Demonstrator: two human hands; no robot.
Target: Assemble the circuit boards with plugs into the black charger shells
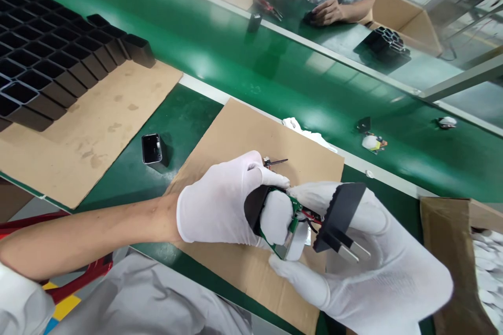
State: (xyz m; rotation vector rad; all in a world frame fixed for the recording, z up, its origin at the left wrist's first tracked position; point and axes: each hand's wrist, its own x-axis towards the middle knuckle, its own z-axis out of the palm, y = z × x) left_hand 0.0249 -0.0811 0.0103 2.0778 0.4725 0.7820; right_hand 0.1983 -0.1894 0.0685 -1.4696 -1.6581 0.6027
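My left hand (223,201), in a white glove, is closed around a black plastic housing (254,208). A green circuit board (294,220) with a white padded lump (276,218) on it sits at the housing's mouth; how far inside it reaches is hidden. My right hand (377,261), also gloved, is closed about the board's outer end and the black plug cover (340,214). Two metal prongs (356,251) stick out of that cover. Red and black wires (312,217) run between cover and board. Below my hands lies a cardboard sheet (243,131).
Many open black housings (51,57) stand in rows on cardboard at left. One more housing (152,149) stands nearer. Circuit assemblies (373,142) lie on the green belt (251,78). A cardboard box (444,251) with white pieces is at right. Across the belt, a co-worker's hands (326,10) handle something dark.
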